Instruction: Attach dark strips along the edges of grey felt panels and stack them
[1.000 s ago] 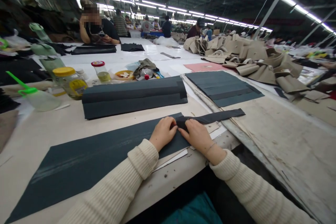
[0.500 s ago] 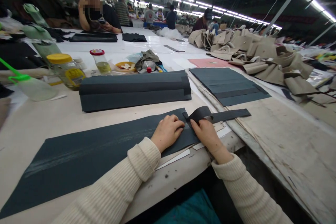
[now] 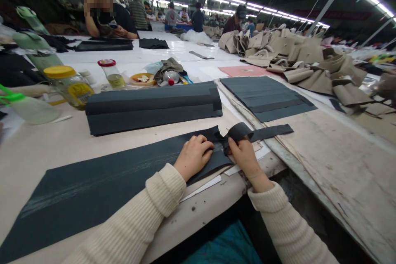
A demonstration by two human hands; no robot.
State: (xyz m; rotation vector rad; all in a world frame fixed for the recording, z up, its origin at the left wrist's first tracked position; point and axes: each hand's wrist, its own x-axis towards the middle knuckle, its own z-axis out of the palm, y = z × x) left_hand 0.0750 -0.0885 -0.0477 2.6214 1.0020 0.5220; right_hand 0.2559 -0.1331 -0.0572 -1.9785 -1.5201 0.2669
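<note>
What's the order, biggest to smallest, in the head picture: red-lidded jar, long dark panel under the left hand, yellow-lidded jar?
1. Long dark panel
2. Yellow-lidded jar
3. Red-lidded jar
That's how they look in this view.

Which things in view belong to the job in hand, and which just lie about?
In the job:
dark panel under the left hand
black strip in the right hand
probably the strip-bearing panels beyond

Apparently just lying about:
yellow-lidded jar
red-lidded jar
orange dish

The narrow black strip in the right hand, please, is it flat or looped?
Looped: the narrow black strip arches up at the right hand, its tail extending rightward.
</note>
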